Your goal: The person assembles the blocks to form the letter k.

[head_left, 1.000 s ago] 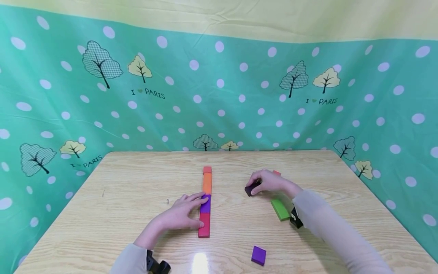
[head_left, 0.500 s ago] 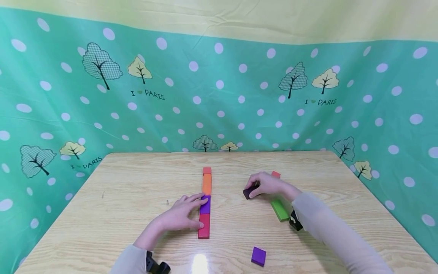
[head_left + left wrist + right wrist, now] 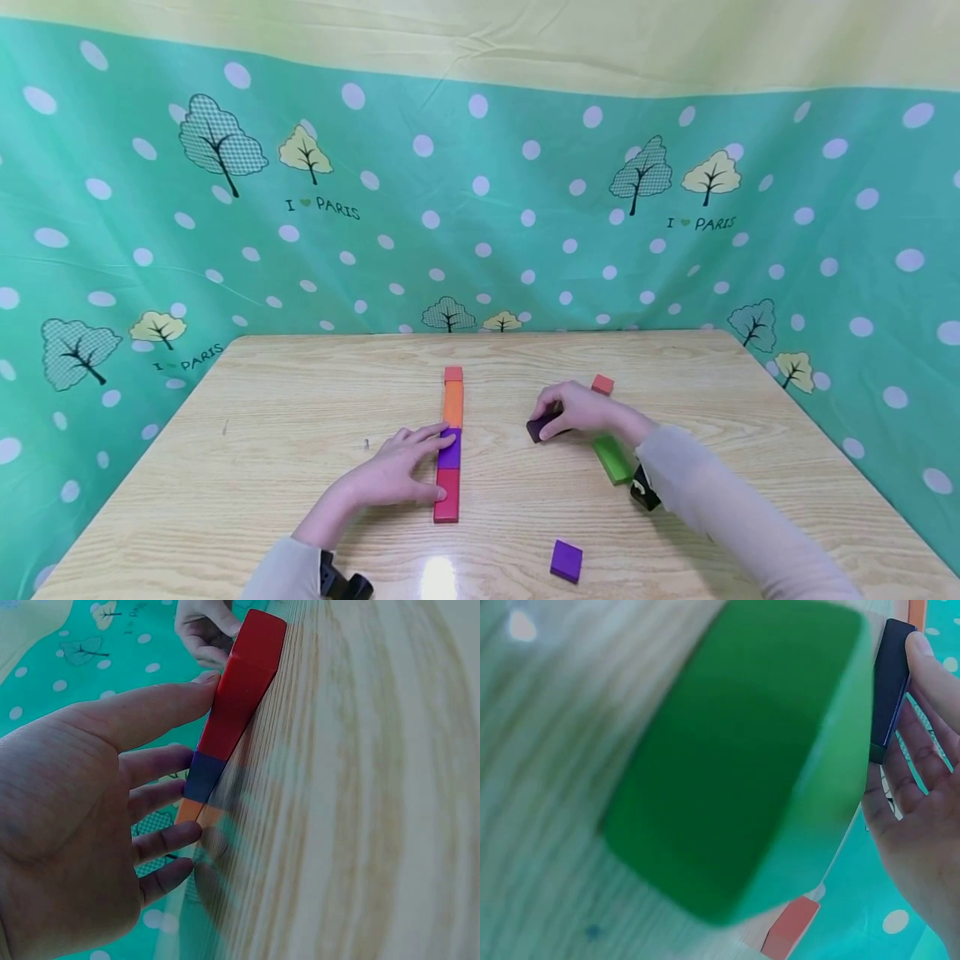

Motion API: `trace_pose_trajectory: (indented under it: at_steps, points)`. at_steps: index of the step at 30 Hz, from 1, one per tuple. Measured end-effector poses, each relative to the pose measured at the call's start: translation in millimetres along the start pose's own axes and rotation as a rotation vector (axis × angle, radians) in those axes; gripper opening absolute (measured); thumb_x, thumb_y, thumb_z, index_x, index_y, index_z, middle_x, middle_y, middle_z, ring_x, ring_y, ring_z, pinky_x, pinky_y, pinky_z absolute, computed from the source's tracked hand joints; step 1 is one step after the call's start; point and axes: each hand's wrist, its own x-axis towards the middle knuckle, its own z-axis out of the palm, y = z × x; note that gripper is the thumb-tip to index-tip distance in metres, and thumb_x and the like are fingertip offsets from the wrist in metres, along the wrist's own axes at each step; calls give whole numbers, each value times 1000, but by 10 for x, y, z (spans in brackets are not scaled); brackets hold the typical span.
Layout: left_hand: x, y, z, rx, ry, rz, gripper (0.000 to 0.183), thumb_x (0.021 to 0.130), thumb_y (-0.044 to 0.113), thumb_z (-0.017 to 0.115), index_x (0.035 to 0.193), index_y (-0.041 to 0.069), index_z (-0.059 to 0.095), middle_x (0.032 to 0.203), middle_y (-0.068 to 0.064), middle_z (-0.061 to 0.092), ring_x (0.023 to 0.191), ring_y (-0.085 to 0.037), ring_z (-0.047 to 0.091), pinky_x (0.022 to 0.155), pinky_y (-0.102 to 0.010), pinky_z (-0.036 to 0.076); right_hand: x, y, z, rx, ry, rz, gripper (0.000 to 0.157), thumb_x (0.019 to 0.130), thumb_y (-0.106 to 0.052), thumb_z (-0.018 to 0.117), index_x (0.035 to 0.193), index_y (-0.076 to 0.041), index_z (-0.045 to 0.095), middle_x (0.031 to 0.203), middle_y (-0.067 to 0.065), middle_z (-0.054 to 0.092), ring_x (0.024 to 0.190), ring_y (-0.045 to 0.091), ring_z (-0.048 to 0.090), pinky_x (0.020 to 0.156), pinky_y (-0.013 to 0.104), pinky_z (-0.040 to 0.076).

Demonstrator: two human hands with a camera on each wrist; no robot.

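Right hand (image 3: 581, 410) pinches a dark purple block (image 3: 542, 427) just right of the block row (image 3: 452, 442). Left hand (image 3: 393, 475), fingers flat, steadies the row's left side. Step: carrying a block toward the row; next, align it end-on. Since the earlier frame, the block has shifted slightly nearer the row.

At the centre of your head view, a row of blocks (image 3: 452, 446) runs from near to far on the table (image 3: 247, 433). Your left hand (image 3: 393, 472) lies against its left side. Right of the row, your right hand (image 3: 581, 408) holds a dark block (image 3: 542, 426); a long block (image 3: 612, 457) lies below-right of it, a small block (image 3: 602, 384) just above, and a loose cube (image 3: 566, 559) sits at lower centre-right.
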Motion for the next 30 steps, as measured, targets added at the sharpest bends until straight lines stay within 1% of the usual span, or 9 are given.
trace_pose_trajectory:
  at_steps: [7, 14, 17, 23, 30]
  points:
    - [0, -8, 2, 5, 3, -1, 73, 74, 43, 70, 138, 21, 41, 148, -2, 28, 131, -49, 16, 97, -69, 18, -1, -74, 24, -9, -13, -17, 20, 72, -25, 76, 90, -21, 69, 91, -8, 64, 85, 12, 55, 78, 32, 44]
    - [1, -8, 0, -1, 1, -2, 73, 74, 43, 70, 138, 21, 41, 148, -2, 28, 132, -49, 16, 98, -69, 18, 17, -114, 71, 6, -20, -40, 20, 72, -24, 76, 90, -18, 68, 90, -7, 64, 84, 12, 55, 76, 27, 44]
    - [1, -9, -1, -1, 1, -1, 73, 74, 42, 70, 138, 21, 41, 148, -2, 28, 132, -49, 15, 98, -69, 17, 27, -132, 92, 15, -20, -43, 19, 72, -22, 76, 89, -16, 68, 90, -5, 64, 84, 13, 55, 76, 29, 44]
    - [4, -13, 1, 2, 4, 1, 73, 74, 42, 70, 138, 21, 41, 148, -3, 28, 131, -50, 15, 97, -69, 17, 49, -190, 134, -2, -28, -51, 19, 73, -22, 75, 90, -17, 69, 91, -6, 63, 84, 12, 53, 76, 29, 43]
    - [5, -14, 4, -2, 1, 6, 73, 74, 43, 70, 138, 20, 41, 148, -3, 28, 130, -52, 14, 97, -70, 16, 70, -235, 174, 20, -35, -67, 19, 73, -21, 75, 90, -16, 69, 91, -5, 63, 84, 13, 55, 76, 31, 45]
